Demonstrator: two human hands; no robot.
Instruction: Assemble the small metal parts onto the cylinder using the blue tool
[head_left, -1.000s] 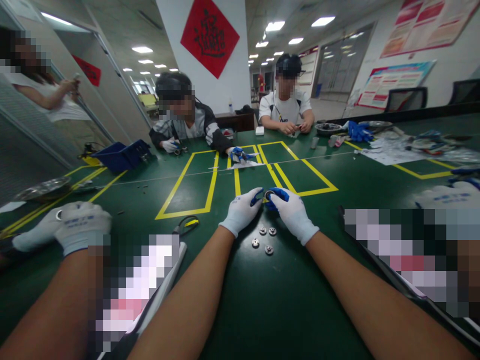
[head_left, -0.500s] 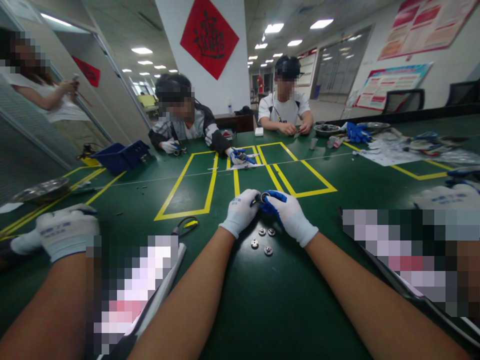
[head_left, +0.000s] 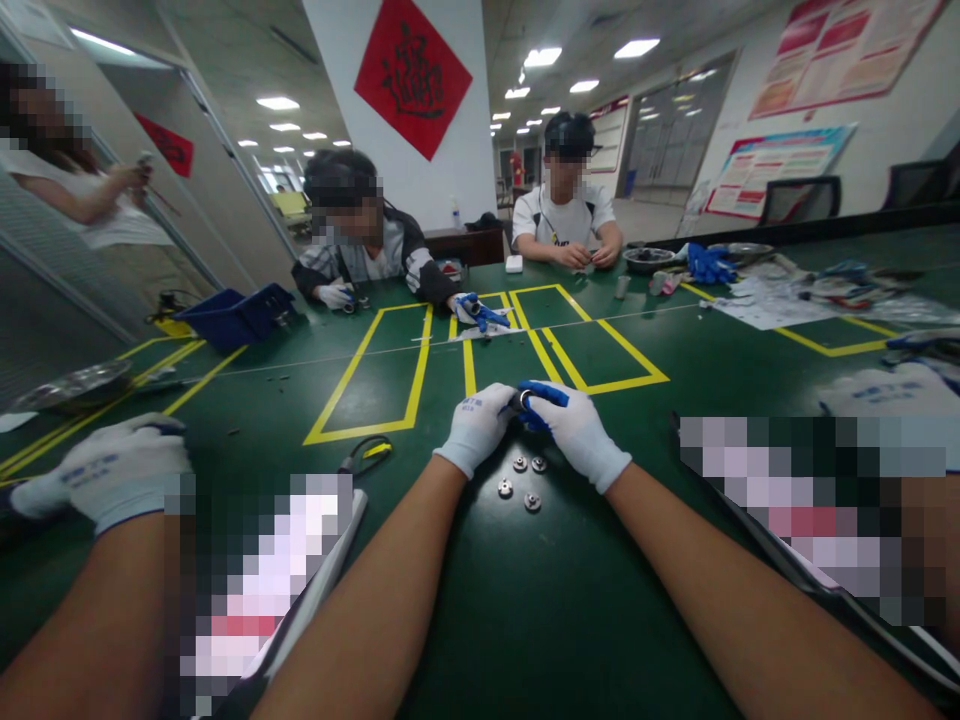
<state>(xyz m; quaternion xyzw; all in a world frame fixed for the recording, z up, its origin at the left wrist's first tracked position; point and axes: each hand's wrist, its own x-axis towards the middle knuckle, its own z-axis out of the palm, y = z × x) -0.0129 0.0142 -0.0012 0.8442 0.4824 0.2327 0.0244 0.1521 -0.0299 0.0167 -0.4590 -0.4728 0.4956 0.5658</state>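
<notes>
My left hand (head_left: 477, 428) and my right hand (head_left: 576, 430), both in white gloves with blue palms, meet over the green table (head_left: 495, 590). Between their fingertips sits a small round metal ring (head_left: 525, 399), its opening partly visible. The right thumb and fingers close around it from one side, with the blue index fingertip lying across the top. From the other side the left fingers pinch against it, their tips mostly hidden. Just below the hands, several small flanged metal discs (head_left: 532, 502) lie loose on the table.
Yellow tape rectangles (head_left: 360, 437) mark the table ahead. A black cable (head_left: 365, 453) with a yellow tag lies left of my forearm. Co-workers' gloved hands (head_left: 124, 465) flank me on both sides. Two people sit opposite; a blue bin (head_left: 236, 316) stands at the far left.
The camera view has shifted slightly. My right index finger now stretches further across the top of the ring. Both hands stay together, and the loose discs lie as before.
</notes>
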